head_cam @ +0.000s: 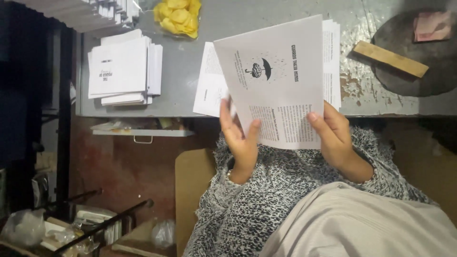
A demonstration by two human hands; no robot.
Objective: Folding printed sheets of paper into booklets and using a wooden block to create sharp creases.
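Both my hands hold up a white printed sheet (278, 71) with black text and a small umbrella drawing. My left hand (240, 138) grips its lower left edge, thumb in front and fingers spread behind. On the lower right edge, my right hand (333, 135) pinches the sheet with the thumb on its face. More white printed sheets (209, 85) lie under it on the grey table (190, 57), and their edges show on both sides.
A stack of white booklets (124, 69) lies on the table's left part. A bag of yellow pieces (178, 16) sits at the far edge. A wooden block (390, 58) rests on a dark round slab (419, 71) with a pink cloth (433, 26). A half-open drawer (143, 133) sticks out below the table.
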